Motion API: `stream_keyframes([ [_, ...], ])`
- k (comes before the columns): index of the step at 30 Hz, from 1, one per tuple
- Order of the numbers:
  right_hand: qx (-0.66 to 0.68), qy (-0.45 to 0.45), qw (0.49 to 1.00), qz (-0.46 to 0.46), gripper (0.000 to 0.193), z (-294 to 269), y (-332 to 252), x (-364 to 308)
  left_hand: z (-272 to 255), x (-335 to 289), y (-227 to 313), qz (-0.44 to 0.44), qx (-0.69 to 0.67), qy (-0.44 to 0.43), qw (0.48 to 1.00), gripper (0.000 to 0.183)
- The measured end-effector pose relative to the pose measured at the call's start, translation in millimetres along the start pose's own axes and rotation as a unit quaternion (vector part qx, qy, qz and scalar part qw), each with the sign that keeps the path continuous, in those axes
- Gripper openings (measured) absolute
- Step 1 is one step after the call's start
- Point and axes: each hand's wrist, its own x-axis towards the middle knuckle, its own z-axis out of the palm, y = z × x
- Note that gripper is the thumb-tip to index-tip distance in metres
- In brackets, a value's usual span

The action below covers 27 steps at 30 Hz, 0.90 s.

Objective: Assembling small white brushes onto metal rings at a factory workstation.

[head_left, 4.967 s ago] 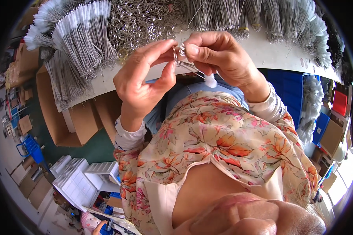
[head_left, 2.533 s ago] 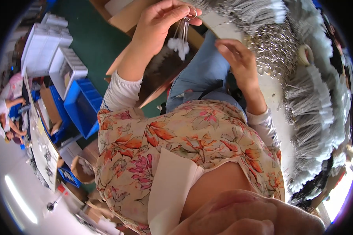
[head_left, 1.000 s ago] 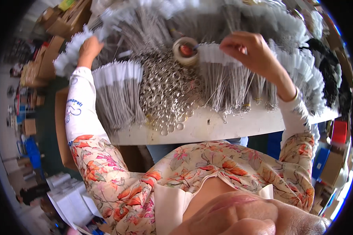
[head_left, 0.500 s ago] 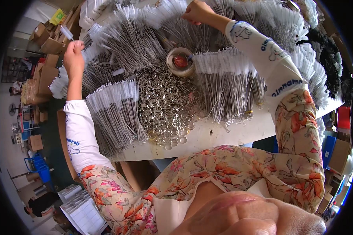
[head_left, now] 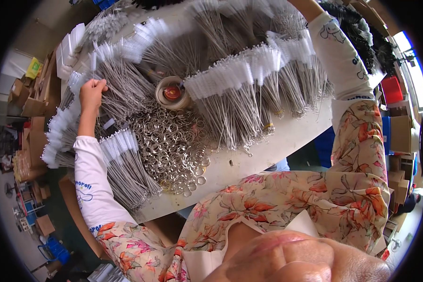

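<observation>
My left hand (head_left: 92, 95) is closed at the left part of the table, its fingertips pinched around a thin tube brush (head_left: 93, 62). That brush's white bristle head stands up above the fingers. Beside this hand lies a bundle of similar brushes (head_left: 127, 84) with twisted wire stems. My right arm (head_left: 339, 42), in a white printed sleeve, stretches to the far right; the hand itself is cut off by the upper edge. Below the left forearm's inner side a smaller brush bundle (head_left: 131, 164) lies near the front edge.
A heap of metal rings (head_left: 174, 145) covers the table's middle-left. A round tub (head_left: 171, 104) with something red inside stands behind it. A long row of brush bundles (head_left: 249, 84) spans the right half. Cardboard boxes (head_left: 404, 127) and a red bin (head_left: 391, 90) are at the right.
The view has turned and shifted, so the table sits differently. My left hand has come to the bundle's side with its brush. My right hand has gone out past the upper edge.
</observation>
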Motion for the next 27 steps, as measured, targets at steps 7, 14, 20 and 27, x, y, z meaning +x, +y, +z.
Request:
stream_keyframes([
  [7, -0.249, -0.166, 0.949, 0.096, 0.019, 26, 165, -114, -33, 29, 35, -0.009, -0.093, 0.021, 0.995, 0.014],
  [14, -0.221, -0.222, 0.938, 0.149, 0.025, 41, 115, -101, -107, -3, 82, 0.048, -0.099, 0.111, 0.988, 0.021],
  [20, -0.264, -0.263, 0.915, 0.155, 0.025, 31, 134, -107, -109, -124, 151, 0.045, -0.156, 0.057, 0.985, 0.028],
  [27, -0.156, 0.053, 0.986, 0.0, 0.015, -6, 81, -51, -102, -245, 130, 0.011, -0.272, 0.103, 0.957, 0.029],
])
